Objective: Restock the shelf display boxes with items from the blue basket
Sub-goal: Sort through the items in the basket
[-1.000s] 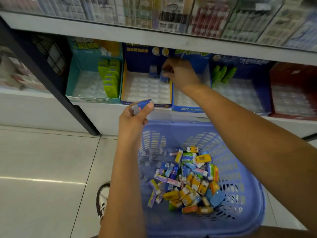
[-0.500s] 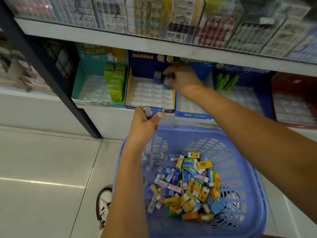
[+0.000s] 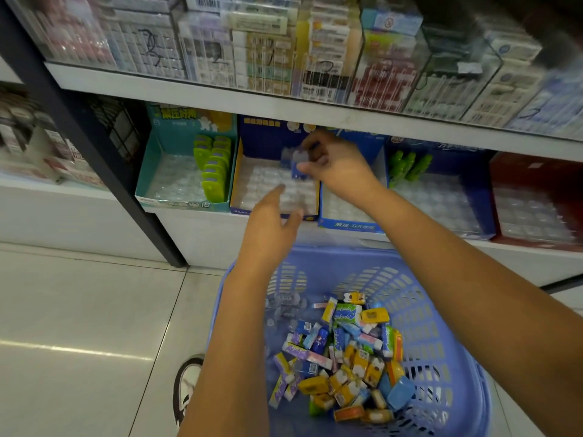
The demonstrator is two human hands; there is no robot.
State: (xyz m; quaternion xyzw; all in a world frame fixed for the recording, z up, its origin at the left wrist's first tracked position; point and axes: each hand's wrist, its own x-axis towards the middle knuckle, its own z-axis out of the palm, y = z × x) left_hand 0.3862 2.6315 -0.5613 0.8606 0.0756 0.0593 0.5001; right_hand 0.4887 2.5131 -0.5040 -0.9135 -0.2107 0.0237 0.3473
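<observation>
A small blue item (image 3: pixel 296 169), blurred, is pinched in the fingertips of the right hand (image 3: pixel 339 167) over the clear tray of the dark-blue display box (image 3: pixel 265 141) on the shelf. The left hand (image 3: pixel 268 225) is held just before that box, fingers stretched out, nothing gripped. Mixed small packets (image 3: pixel 344 357) are heaped in the blue basket (image 3: pixel 441 310) below.

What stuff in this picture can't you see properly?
Head view only:
- The small blue item pinched by the right hand: motion blur, label unreadable.
- Packets on the top shelf: blurred, print unreadable.
- The red display box: cut off by the right edge.
- The blue basket: near rim cut by the bottom edge, left side behind the left arm.
</observation>
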